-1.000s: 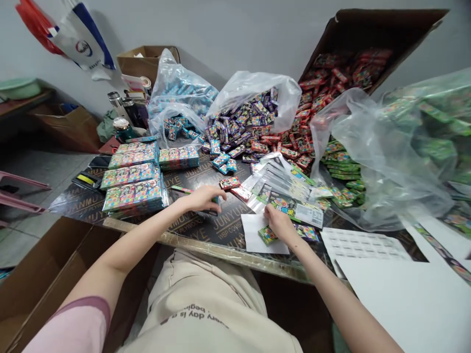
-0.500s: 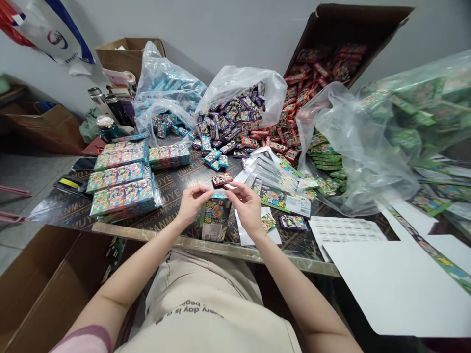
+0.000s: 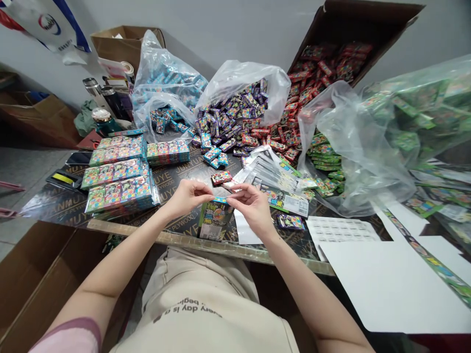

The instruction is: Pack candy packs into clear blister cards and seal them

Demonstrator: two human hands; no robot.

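Observation:
My left hand (image 3: 191, 197) and my right hand (image 3: 253, 207) meet in front of me, thumbs and fingertips pinched on the two ends of a small blue candy box (image 3: 220, 199). Directly below it, a dark printed pouch (image 3: 214, 221) lies at the table's front edge; whether my fingertips also touch its top is hard to see. Just beyond my fingers sits a red candy box (image 3: 221, 177), and another small box beside it is partly covered by my right hand. A white sheet (image 3: 246, 230) lies partly under that hand, with purple boxes (image 3: 290, 221) farther right.
Stacks of wrapped candy boxes (image 3: 114, 193) stand at left. Along the back are plastic bags of blue boxes (image 3: 169, 81) and purple boxes (image 3: 235, 105), then a carton (image 3: 362, 19) spilling red boxes. Flat pouches (image 3: 270, 171) and a label sheet (image 3: 342, 229) lie at right.
Both hands have come slightly lower with the blue box, still pinching it. My right hand now covers the small green pack on the white sheet. The view has shifted a little.

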